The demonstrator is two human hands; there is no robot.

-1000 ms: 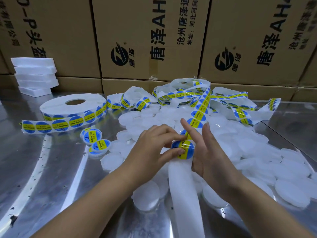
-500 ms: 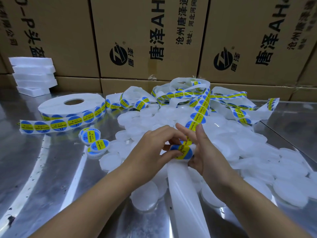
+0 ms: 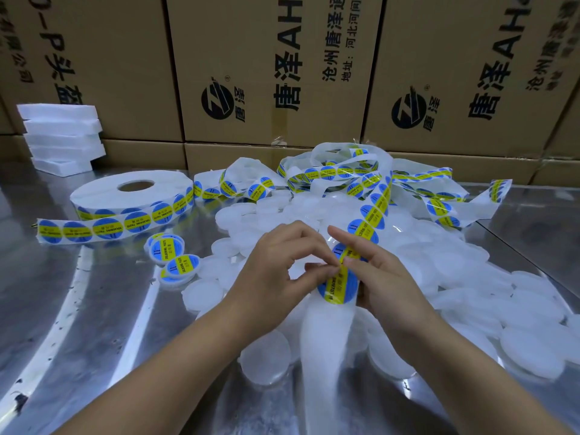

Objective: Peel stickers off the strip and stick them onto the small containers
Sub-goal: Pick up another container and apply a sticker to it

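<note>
A white backing strip [image 3: 370,211] carrying round blue-and-yellow stickers runs from a tangle at the back down to my hands. My left hand [image 3: 276,271] pinches the top edge of the lowest sticker [image 3: 339,285] between thumb and forefinger. My right hand [image 3: 386,277] grips the strip right beside it, fingers behind the sticker. Below the sticker the bare strip [image 3: 323,337] trails toward me. A pile of small white round containers [image 3: 455,277] covers the metal table around my hands. Three labelled containers [image 3: 175,262] lie to the left.
A large roll of stickers [image 3: 131,196] lies at the left with its loose end stretched out. Stacked white foam blocks [image 3: 62,136] stand at the far left. Cardboard boxes [image 3: 282,73] wall off the back of the metal table [image 3: 78,324].
Both hands have shifted slightly with the strip. My left fingers moved from the sticker's side up to its top edge, where they now pinch it.
</note>
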